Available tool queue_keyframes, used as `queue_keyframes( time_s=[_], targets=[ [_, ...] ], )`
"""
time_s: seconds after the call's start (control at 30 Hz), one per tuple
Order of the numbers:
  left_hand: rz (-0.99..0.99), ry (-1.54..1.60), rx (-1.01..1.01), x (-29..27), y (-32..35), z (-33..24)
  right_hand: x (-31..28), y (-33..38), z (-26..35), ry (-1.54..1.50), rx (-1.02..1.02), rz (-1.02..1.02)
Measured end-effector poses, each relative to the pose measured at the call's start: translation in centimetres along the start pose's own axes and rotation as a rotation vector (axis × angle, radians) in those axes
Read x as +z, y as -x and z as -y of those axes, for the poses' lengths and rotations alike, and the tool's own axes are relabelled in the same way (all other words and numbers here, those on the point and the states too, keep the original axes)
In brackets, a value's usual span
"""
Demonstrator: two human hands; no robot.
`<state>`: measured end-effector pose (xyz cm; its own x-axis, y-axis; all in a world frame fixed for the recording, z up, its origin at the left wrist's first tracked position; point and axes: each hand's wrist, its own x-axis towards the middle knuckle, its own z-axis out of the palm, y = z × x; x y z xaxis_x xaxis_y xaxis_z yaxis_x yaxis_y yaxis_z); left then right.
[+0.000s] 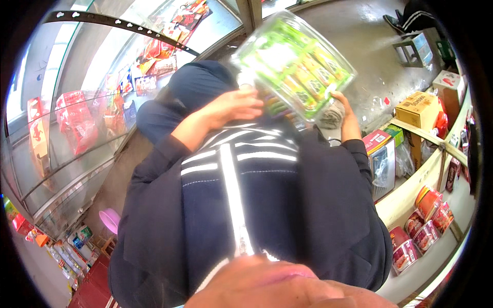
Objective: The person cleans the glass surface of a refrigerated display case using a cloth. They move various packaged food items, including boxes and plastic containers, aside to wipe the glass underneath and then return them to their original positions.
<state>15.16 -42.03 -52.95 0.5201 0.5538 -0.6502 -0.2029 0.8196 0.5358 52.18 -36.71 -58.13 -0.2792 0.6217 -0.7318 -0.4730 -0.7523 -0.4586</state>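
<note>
The tall glass-walled display case [74, 187] with metal rails takes up the person's left, bright packaged goods showing through its panes, and from where I stand a curving cream-coloured shelf [411, 192] with stock on it lines the right. Between them, in front of the person's legs, is the clear plastic rectangular box [323, 46], tilted and held up over the grey floor. Smaller than that is a brown cardboard carton [418, 109], farther along on the right, well apart from both hands. The person's bare right hand [349, 115] is gripping the box at its lower right corner, the thumb on the edge. The bare left hand [233, 108] is near the lower left corner, fingers loosely bent; I can't tell whether it touches the box or holds anything. Red round food tubs [426, 235] are grouped on the right. Smallest are the green-and-yellow packets [312, 69] in rows inside the box, seen through its clear plastic. I'd judge the handling to be partway: the box is picked up and has packets in it, while setting it down is not yet done.
</note>
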Motion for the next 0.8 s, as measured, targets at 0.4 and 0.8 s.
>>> queue_keyframes(
  time_s=[0.4, 0.8],
  targets=[
    [-0.412, 0.154, 0.306, -5.1, 7.3, 0.7, -11.1, -5.0, -7.9, -0.256, 0.225, -0.005],
    [-0.552, 0.144, 0.394, -7.1, 10.3, 1.1, -9.6, -9.3, -13.0, 0.178, 0.28, 0.169]
  ],
)
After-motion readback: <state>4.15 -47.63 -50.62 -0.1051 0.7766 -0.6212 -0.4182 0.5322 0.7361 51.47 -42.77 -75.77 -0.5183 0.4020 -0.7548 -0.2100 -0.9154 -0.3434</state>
